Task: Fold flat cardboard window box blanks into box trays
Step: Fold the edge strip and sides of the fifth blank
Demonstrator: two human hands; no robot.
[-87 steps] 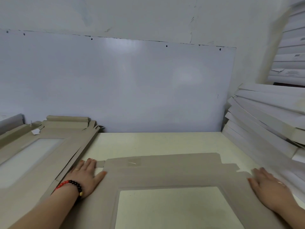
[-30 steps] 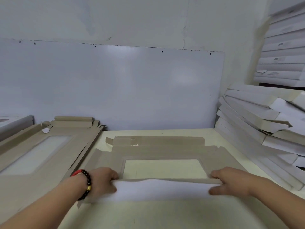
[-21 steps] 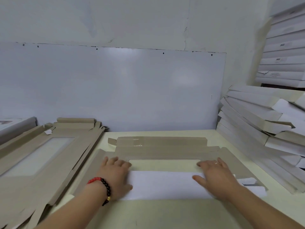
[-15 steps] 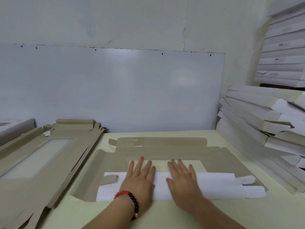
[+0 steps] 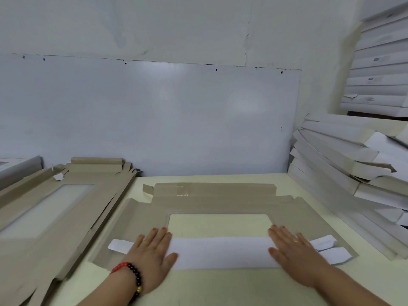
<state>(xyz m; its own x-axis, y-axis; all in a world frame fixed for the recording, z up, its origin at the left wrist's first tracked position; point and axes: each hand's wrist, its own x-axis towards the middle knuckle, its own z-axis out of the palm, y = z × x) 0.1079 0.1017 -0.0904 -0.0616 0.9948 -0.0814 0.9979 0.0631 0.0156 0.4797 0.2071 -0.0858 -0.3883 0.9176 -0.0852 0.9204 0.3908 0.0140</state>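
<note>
Left hand [image 5: 152, 252] and right hand [image 5: 294, 253], fingers straight, palms down, pressing the white folded flap [image 5: 220, 252] flat, one near each end. The window box blank [image 5: 220, 202] lies on the table [image 5: 220, 288]; stack of flat blanks [image 5: 55, 202] far left, folded trays [image 5: 353, 164] right.

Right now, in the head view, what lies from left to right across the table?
Stack of flat blanks → left hand → folded white flap → right hand → pile of folded white boxes.
</note>
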